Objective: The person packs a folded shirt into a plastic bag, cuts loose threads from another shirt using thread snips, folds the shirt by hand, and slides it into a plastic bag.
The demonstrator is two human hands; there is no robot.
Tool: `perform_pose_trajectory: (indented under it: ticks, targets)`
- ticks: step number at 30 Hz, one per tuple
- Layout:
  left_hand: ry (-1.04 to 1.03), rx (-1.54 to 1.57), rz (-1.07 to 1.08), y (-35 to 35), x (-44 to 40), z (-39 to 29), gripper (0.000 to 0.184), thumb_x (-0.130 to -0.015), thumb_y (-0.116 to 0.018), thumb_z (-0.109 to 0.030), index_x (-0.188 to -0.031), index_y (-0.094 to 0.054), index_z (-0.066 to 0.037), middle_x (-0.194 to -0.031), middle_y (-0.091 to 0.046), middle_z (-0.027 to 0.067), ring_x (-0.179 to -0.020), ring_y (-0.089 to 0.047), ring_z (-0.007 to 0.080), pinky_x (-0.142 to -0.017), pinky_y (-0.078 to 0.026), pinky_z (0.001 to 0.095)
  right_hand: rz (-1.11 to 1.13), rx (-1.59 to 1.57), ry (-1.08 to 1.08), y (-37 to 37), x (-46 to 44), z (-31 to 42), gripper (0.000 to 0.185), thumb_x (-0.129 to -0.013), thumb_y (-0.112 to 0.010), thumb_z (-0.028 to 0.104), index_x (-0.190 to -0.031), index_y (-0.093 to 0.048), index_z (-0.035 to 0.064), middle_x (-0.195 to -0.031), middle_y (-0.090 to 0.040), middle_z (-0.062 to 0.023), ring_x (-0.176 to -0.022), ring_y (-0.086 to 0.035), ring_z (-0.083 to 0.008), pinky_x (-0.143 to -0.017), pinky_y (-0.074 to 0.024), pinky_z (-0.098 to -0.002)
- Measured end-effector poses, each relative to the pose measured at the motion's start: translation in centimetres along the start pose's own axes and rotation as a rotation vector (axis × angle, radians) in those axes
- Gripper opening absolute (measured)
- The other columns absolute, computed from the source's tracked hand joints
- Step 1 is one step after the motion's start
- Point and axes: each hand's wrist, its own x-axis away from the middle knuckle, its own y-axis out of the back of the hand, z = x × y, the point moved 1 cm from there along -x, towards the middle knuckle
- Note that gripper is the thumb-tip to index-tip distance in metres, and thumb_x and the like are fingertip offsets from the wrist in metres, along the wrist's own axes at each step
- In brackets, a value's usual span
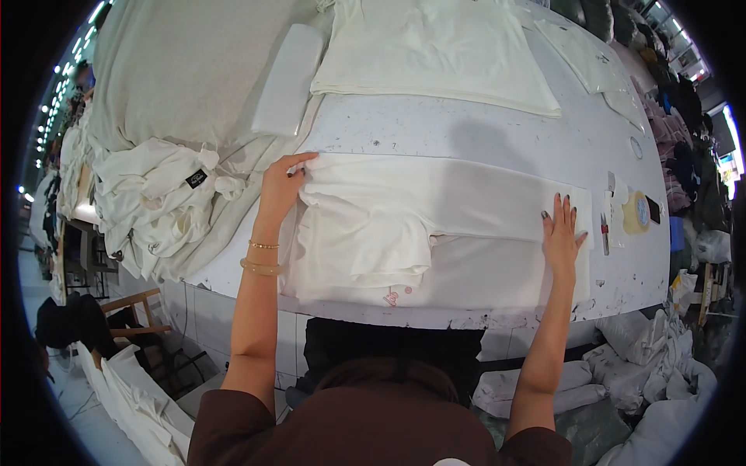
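white cloth trousers point(373, 182) are lying on the white-topped table point(435, 128), probably handling soft and limp, best held by corners; left hand point(281, 179) is touching one, grip unclear; right hand point(561, 242) is resting spread wide.

I'm standing in what seems a garment workshop: white clothes point(365, 217) are lying flat and heaped across a broad worktable point(365, 128), a black label point(196, 179) is showing among them, bulging bags point(629, 339) are crowding the floor, and strip lights point(97, 12) are glowing.
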Motion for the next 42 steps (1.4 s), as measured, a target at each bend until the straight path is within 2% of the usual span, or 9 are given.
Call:
perform_pose_trajectory:
  ticks: [5,7,12,15,19,24,29,40,42]
  targets:
    - [0.026,0.031,0.018,-0.7,0.3,0.2,0.048,-0.079,-0.049,0.006,-0.124,-0.060,-0.005,-0.115,-0.058,0.0061,-0.092,-0.056,0.0123,-0.076,-0.044,0.0225,-0.282,-0.675,0.620,4.6,-0.8,11.9,0.055,-0.096,-0.050,0.025,-0.147,-0.032,0.0152,-0.154,-0.025,-0.0080,-0.142,-0.024,-0.0223,-0.114,-0.0056,-0.0535]
    - [0.048,0.093,-0.008,-1.0,0.8,0.7,0.050,-0.079,-0.049,0.006,-0.127,-0.058,-0.005,-0.121,-0.055,0.0065,-0.092,-0.055,0.0118,-0.075,-0.044,0.0222,-0.244,-0.378,0.847,2.1,0.7,17.7,0.054,-0.097,-0.048,0.031,-0.147,-0.032,0.0163,-0.154,-0.025,-0.0068,-0.144,-0.019,-0.0206,-0.116,-0.0103,-0.0488]
    - [0.008,0.038,-0.049,-1.0,1.1,1.1,0.054,-0.078,-0.056,0.000,-0.132,-0.053,-0.005,-0.119,-0.054,0.0084,-0.068,-0.048,0.0120,-0.068,-0.044,0.0234,0.423,-0.133,0.814,1.5,0.8,19.8,0.053,-0.098,-0.043,0.039,-0.145,-0.034,0.0166,-0.155,-0.022,-0.0061,-0.143,-0.020,-0.0236,-0.114,-0.0164,-0.0529]
    - [0.015,0.006,-0.045,-1.3,1.1,1.2,0.056,-0.077,-0.059,-0.001,-0.133,-0.051,-0.003,-0.120,-0.052,0.0097,-0.068,-0.049,0.0137,-0.068,-0.045,0.0260,-0.175,-0.277,0.965,1.2,2.3,23.9,0.056,-0.096,-0.045,0.041,-0.145,-0.033,0.0155,-0.154,-0.025,-0.0067,-0.141,-0.023,-0.0291,-0.112,-0.0185,-0.0565]
    - [0.002,-0.335,-0.131,-1.3,1.5,-0.2,0.057,-0.076,-0.065,-0.006,-0.132,-0.049,-0.004,-0.119,-0.048,0.0112,-0.073,-0.059,0.0239,-0.071,-0.050,0.0334,0.244,0.017,0.825,-0.6,2.5,26.4,0.059,-0.095,-0.048,0.040,-0.147,-0.030,0.0179,-0.155,-0.021,-0.0072,-0.143,-0.020,-0.0280,-0.111,-0.0165,-0.0591]
    - [-0.153,-0.468,-0.259,-0.3,1.6,-0.6,0.056,-0.072,-0.069,0.000,-0.125,-0.054,-0.008,-0.116,-0.047,0.0112,-0.095,-0.057,0.0294,-0.075,-0.050,0.0385,0.009,-0.189,1.157,-3.8,5.2,31.7,0.056,-0.095,-0.049,0.035,-0.146,-0.032,0.0179,-0.154,-0.024,-0.0064,-0.142,-0.022,-0.0272,-0.108,-0.0190,-0.0638]
    - [-0.417,-0.269,-0.020,0.2,2.9,0.3,0.038,-0.071,-0.059,0.009,-0.105,-0.064,-0.007,-0.101,-0.062,0.0090,-0.098,-0.058,0.0291,-0.087,-0.045,0.0383,0.391,-0.891,1.010,1.5,4.7,27.5,0.037,-0.090,-0.052,0.009,-0.127,-0.058,0.0133,-0.146,-0.040,-0.0080,-0.140,-0.028,-0.0284,-0.112,-0.0267,-0.0449]
    - [-0.405,0.009,0.211,2.3,5.0,-0.9,0.040,-0.073,-0.045,0.007,-0.103,-0.068,-0.006,-0.105,-0.069,0.0096,-0.110,-0.060,0.0273,-0.099,-0.042,0.0368,0.124,-0.265,1.189,5.3,7.7,17.8,0.034,-0.080,-0.052,-0.007,-0.105,-0.066,0.0112,-0.131,-0.054,-0.0045,-0.132,-0.042,-0.0255,-0.110,-0.0335,-0.0419]
    - [-0.368,0.007,0.246,2.2,5.4,-0.7,0.040,-0.073,-0.045,0.006,-0.104,-0.068,-0.005,-0.105,-0.069,0.0097,-0.109,-0.060,0.0266,-0.098,-0.043,0.0362,0.650,-1.148,0.558,4.2,6.3,18.8,0.018,-0.083,-0.054,-0.003,-0.098,-0.063,0.0032,-0.110,-0.063,-0.0059,-0.104,-0.059,-0.0167,-0.091,-0.0464,-0.0289]
